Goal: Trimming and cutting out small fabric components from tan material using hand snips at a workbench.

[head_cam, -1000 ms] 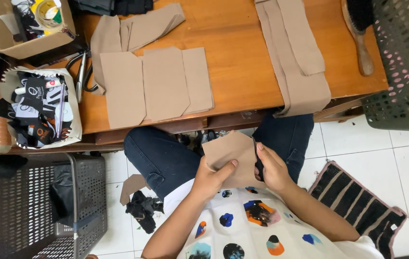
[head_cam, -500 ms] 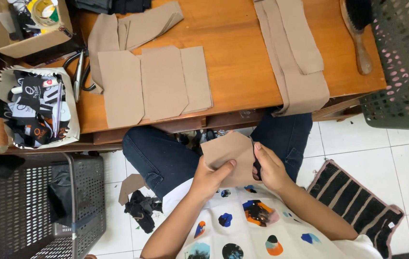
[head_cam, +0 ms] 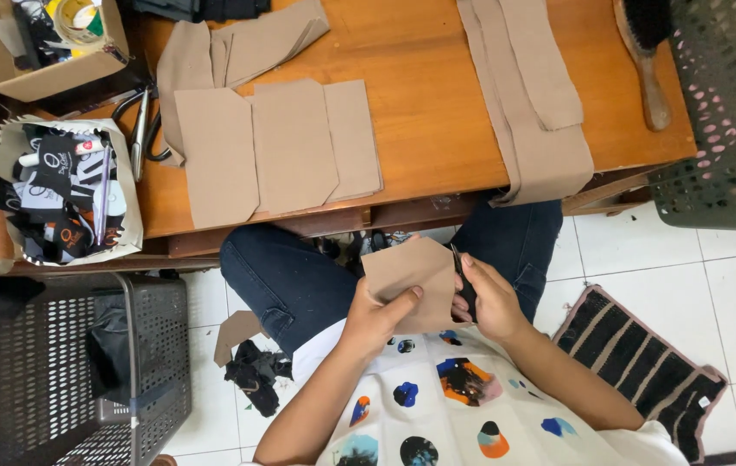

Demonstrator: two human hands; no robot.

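Tan fabric piece (head_cam: 411, 274) pinched by left hand (head_cam: 374, 318); right hand (head_cam: 490, 302) grips scissors (head_cam: 463, 283).

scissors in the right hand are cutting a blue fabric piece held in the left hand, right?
Not quite: the fabric piece is tan, not blue, as the head view shows. The rest stands: the left hand holds it while the right hand works the scissors at its edge.

Well above the fingers, a wooden table (head_cam: 420, 129) bears flat tan fabric pieces (head_cam: 290, 147), long tan fabric strips (head_cam: 532, 95) and a wooden-handled brush (head_cam: 644, 60). Up and left of them sit a cardboard box (head_cam: 40, 52) and a paper-lined tray of black scraps (head_cam: 61, 194). Right of the fingers, a dark striped mat (head_cam: 644, 371) lies on the white tiled floor (head_cam: 730, 293).
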